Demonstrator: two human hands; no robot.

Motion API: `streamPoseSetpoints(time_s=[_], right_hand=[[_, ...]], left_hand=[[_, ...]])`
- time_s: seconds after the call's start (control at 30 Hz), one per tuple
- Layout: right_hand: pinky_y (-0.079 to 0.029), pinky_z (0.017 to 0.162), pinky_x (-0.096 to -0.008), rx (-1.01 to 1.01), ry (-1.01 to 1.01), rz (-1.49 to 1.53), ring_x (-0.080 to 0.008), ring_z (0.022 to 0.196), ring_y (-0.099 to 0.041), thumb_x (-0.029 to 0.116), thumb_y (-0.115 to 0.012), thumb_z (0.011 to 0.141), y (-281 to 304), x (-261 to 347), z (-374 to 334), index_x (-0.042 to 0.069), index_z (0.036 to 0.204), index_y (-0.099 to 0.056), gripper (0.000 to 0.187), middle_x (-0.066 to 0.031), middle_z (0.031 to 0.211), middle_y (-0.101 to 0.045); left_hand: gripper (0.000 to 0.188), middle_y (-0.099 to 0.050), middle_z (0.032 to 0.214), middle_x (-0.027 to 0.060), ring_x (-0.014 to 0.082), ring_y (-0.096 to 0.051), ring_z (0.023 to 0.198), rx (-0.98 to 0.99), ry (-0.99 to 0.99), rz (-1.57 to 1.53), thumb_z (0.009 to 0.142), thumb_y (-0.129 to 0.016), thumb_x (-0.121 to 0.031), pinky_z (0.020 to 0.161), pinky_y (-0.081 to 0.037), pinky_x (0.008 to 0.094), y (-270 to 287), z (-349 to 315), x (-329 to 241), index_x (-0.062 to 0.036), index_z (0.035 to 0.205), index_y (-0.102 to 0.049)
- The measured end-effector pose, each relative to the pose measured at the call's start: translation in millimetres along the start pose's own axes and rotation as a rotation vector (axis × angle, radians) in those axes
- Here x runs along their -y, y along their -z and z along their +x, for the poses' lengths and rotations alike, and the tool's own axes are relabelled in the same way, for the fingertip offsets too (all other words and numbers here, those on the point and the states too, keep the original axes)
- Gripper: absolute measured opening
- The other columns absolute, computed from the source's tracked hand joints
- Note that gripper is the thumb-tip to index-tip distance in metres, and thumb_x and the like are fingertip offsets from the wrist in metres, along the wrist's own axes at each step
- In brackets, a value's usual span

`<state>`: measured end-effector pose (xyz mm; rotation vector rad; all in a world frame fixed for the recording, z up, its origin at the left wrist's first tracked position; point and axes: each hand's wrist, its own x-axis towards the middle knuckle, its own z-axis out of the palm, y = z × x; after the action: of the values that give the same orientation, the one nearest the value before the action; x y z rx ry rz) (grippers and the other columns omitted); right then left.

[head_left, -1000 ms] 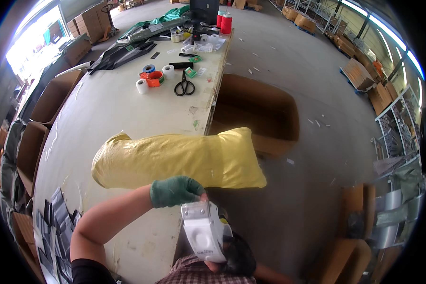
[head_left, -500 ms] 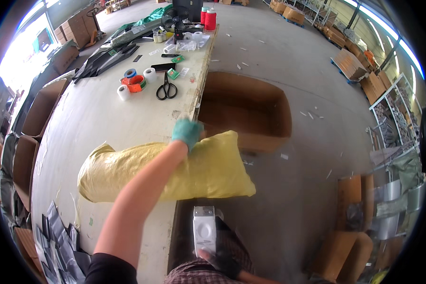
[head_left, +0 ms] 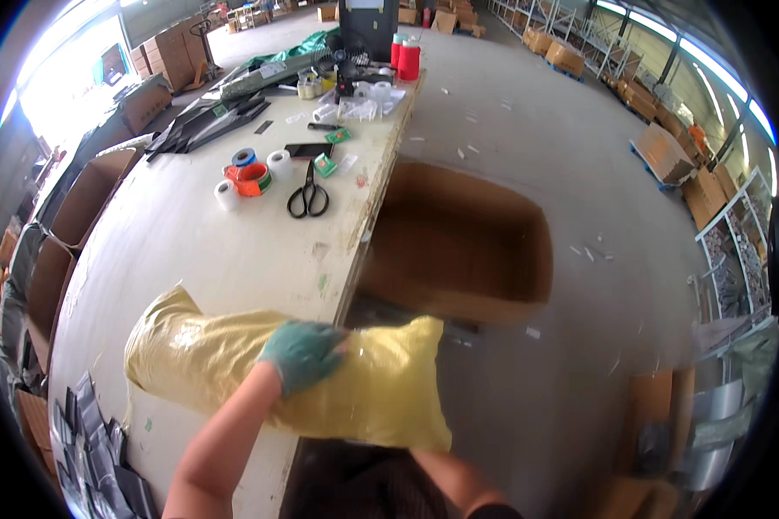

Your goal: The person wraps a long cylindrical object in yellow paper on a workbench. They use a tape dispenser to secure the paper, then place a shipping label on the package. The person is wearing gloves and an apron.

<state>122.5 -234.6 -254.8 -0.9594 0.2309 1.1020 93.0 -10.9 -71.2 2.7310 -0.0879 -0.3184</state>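
A stuffed yellow sack (head_left: 208, 346) lies across the near part of the table, its right end jutting past the table's edge. My left hand (head_left: 305, 355), in a green glove, rests over the top of the sack, with the fingers curved against its surface. From the lower edge my right forearm (head_left: 454, 480) reaches up to the sack's right end. The sack hides my right hand, so what it touches or holds cannot be seen.
An open cardboard box (head_left: 459, 242) stands on the floor right of the table (head_left: 199, 251). Black scissors (head_left: 308, 195), orange tape (head_left: 249, 180) and a phone (head_left: 309, 150) lie farther back. Grey strips (head_left: 99, 450) sit at the near left.
The sack has come nearer to me. My left hand has shifted from its far side to its middle. My right hand, earlier seen with a white handheld device, has gone out of sight behind the sack.
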Motion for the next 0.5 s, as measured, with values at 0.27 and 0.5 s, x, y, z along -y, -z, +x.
streamPoseSetpoints(time_s=[0.27, 0.5], right_hand=[[-0.034, 0.108, -0.0396, 0.798, 0.148, 0.067, -0.0267, 0.126, -0.048, 0.095, -0.02, 0.068, -126, 219, -55, 0.0, 0.144, -0.031, 0.122, -0.0181, 0.139, -0.046], [-0.037, 0.106, -0.0387, -0.097, 0.162, 0.046, -0.0258, 0.122, -0.051, 0.094, -0.019, 0.069, 10, 39, -96, -0.001, 0.141, -0.035, 0.12, -0.0174, 0.134, -0.05]], left_hand=[[0.048, -0.065, 0.119, 0.0112, 0.0292, -0.06, 0.111, 0.198, 0.458, 0.018, 0.092, -0.029, -0.035, 0.102, -0.035, 0.051, 12, 39, 10, -0.0168, 0.114, -0.068], [0.041, -0.063, 0.125, 0.0079, 0.0302, -0.059, 0.115, 0.281, 0.541, 0.031, 0.09, -0.04, -0.033, 0.096, -0.044, 0.0441, 31, 57, 30, -0.0164, 0.116, -0.068]])
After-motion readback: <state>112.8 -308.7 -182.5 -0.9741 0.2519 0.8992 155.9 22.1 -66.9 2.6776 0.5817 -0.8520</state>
